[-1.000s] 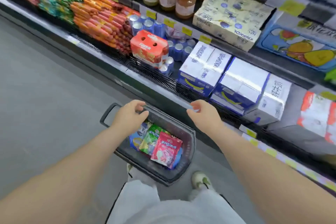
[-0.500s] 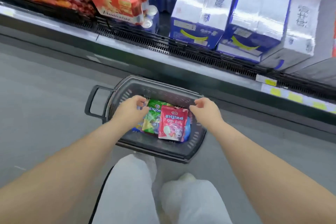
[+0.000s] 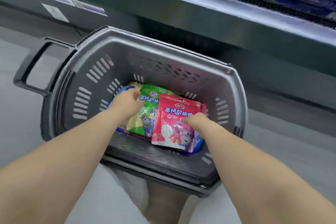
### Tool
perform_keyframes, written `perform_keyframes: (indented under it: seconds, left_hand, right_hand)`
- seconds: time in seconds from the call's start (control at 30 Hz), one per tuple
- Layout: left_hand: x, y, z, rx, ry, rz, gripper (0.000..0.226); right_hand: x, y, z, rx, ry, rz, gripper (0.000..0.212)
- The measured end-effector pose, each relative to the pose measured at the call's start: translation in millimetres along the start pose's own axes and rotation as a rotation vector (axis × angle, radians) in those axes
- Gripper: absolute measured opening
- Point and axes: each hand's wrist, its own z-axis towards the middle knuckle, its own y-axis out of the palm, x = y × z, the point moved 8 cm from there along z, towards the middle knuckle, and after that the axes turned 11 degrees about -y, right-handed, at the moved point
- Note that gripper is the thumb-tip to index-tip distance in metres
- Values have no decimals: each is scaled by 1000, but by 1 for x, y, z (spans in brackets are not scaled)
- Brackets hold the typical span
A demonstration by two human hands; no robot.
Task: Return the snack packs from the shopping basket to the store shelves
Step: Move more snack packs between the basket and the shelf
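Pickup step: snack packs lie in basket (image 3: 164,56), centre frame, below shelf (image 3: 227,3). Left grip (image 3: 127,104) rests on green pack (image 3: 147,120), right grip (image 3: 197,118) on red pack (image 3: 175,133). Fingers bent; cannot tell whether they pinch. Next, probably: pinch one pack and lift it clear of the basket wall.

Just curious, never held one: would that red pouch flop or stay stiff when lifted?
Probably floppy: the red pouch is a flat, glossy film bag. Likely light, resting atop the green pouch. The sheen suggests it may slip.
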Motion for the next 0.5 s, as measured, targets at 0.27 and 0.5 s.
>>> perform_keyframes:
  seconds: [0.27,0.5]
  left_hand:
    - [-9,20,38,-13,-25,75,53]
    - [-22,40,63,-120,-138,157,75]
  right_hand:
    - [16,28,23,103,100,265,69]
    - [4,8,14,224,5,404,56]
